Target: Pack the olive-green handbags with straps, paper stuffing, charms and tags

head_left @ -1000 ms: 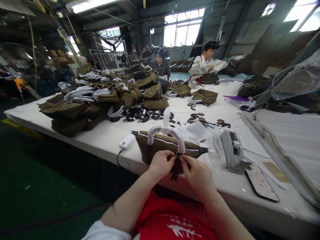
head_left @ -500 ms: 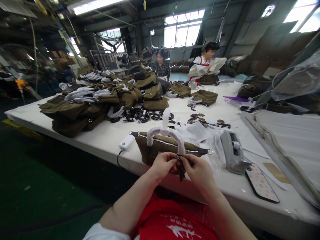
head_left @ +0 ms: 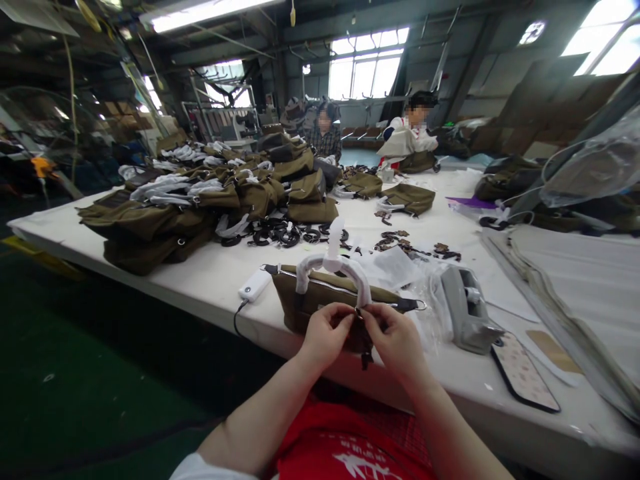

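An olive handbag (head_left: 295, 312) with a silver zip stands near the table's front edge. Its handles (head_left: 362, 283) are wrapped in white padding, and a white strip (head_left: 335, 240) sticks up from their top. At the base of the near handle, my left hand (head_left: 327, 330) and my right hand (head_left: 393, 333) meet with fingertips pinched on a small metal ring (head_left: 358, 313). A dark hang charm (head_left: 367, 360) dangles below, in front of the bag. My fingers partly hide the ring and its joint with the charm.
Piled olive bags (head_left: 200, 200) cover the table's left side, with black coiled straps (head_left: 285, 235) before them. Brown charms (head_left: 395, 241) lie mid-table. A white power bank (head_left: 255, 285) is left of the bag; a grey tape dispenser (head_left: 465, 307) and phone (head_left: 525, 373) are right. A co-worker (head_left: 413, 130) stands opposite.
Both hands stay at the handle base, fingers shifted slightly around the ring. The dangling charm hangs a little lower. Across the table, the co-worker has lowered the pale sheet.
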A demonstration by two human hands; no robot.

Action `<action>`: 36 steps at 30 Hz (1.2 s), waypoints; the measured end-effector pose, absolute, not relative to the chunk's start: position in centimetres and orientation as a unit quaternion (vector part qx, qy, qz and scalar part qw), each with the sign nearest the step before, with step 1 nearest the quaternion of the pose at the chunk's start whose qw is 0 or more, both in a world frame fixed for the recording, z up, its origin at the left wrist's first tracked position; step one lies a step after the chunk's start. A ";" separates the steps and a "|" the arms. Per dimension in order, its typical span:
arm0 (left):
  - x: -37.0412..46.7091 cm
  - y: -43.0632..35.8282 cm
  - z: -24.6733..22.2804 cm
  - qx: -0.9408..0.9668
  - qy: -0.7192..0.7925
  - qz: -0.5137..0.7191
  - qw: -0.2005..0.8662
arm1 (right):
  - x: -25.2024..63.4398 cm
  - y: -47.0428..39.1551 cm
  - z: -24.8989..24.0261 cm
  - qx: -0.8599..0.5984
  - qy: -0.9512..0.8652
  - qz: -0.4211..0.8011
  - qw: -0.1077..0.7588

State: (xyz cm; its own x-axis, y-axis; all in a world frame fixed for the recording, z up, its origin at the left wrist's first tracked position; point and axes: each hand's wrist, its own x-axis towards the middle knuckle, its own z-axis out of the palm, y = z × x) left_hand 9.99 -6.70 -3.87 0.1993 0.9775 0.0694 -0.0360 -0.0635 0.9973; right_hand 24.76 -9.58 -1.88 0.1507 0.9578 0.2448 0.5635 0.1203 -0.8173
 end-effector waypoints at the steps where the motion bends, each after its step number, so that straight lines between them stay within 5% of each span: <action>1: 9.8 -6.7 -3.7 0.582 0.430 0.494 0.482 | 24.7 -9.6 -2.0 -0.617 -0.595 0.248 0.451; 8: 10.3 -7.0 -2.6 0.670 0.390 0.494 0.393 | 24.9 -9.9 -2.0 -0.562 -0.555 0.354 0.500; 16: 10.7 -3.9 -2.3 0.545 0.407 0.485 0.549 | 28.3 -10.6 -1.2 -0.501 -0.491 0.460 0.545; 25: 11.2 -2.0 0.3 0.710 0.406 0.209 0.536 | 29.0 -11.1 -1.0 -0.586 -0.511 0.372 0.508; 36: 12.3 -2.2 -0.3 0.701 0.351 0.238 0.573 | 29.5 -12.1 -1.2 -0.606 -0.589 0.311 0.434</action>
